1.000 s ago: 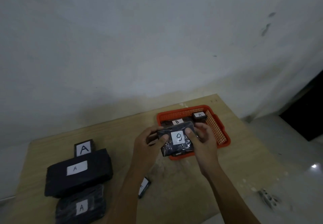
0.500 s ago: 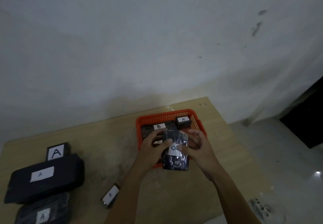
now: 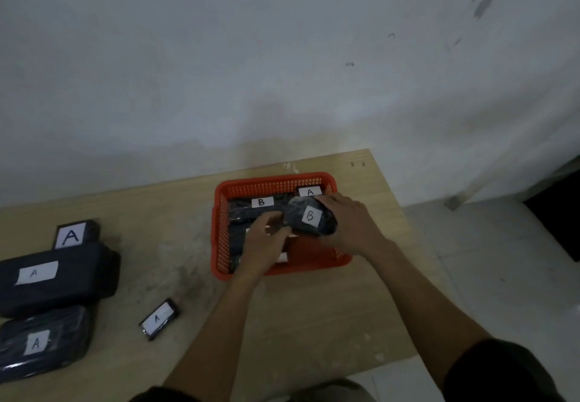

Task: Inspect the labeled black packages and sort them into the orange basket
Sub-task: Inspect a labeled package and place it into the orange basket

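Seen from above, looking down past two bare forearms onto a pale wooden worktop (image 3: pixel 314 313) set against a white wall (image 3: pixel 282 56). Right hand (image 3: pixel 350 222) curled round a black package labelled B (image 3: pixel 310 218), gripping its right end and holding it over the right half of the orange basket (image 3: pixel 219 238); whether it already rests on the basket floor is hard to tell. Left hand (image 3: pixel 263 241) inside the basket too, fingers bent, fingertips touching the left end of the same package, thumb side up.

In the basket: a second black package marked B (image 3: pixel 251 208) along the back, a small black box marked A (image 3: pixel 309 191) in the far right corner, and further dark packets under the left hand, mostly hidden.

Well to the left on the worktop, a cluster of four A-labelled items: a small upright box (image 3: pixel 77 233) at the back, a large black parcel (image 3: pixel 59 277) just in front of it, a plastic-wrapped packet (image 3: pixel 44 340) nearest the edge, and a small flat packet (image 3: pixel 159 319) lying apart, between the cluster and the left forearm.

Grey tiled floor (image 3: pixel 502 260) to the right.
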